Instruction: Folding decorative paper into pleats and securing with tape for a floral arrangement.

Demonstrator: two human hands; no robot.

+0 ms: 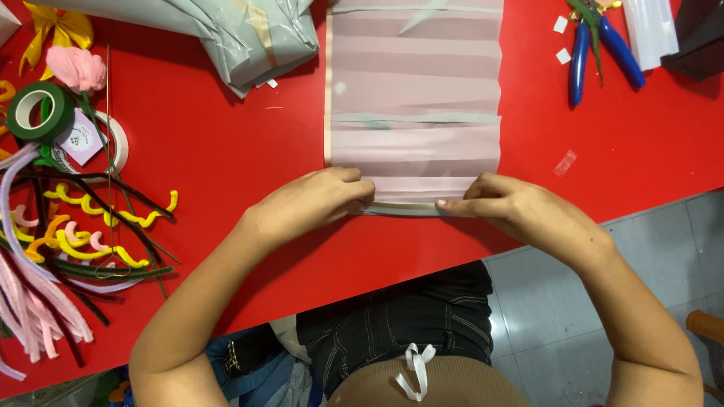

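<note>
A pale pink sheet of paper (415,98), creased into horizontal pleats, lies flat on the red table (211,136). My left hand (313,202) pinches the near edge of the sheet at its left corner. My right hand (505,203) pinches the same folded edge at the right, fingertips pointing left along the crease. Both hands press the narrow fold down at the near end of the sheet.
Blue-handled pliers (596,45) lie at the far right. Grey wrapped paper (249,34) sits at the far centre. At the left are green tape rolls (38,113), a pink pompom (75,68) and several yellow, pink and dark pipe cleaners (83,226). Tiled floor (664,241) shows right.
</note>
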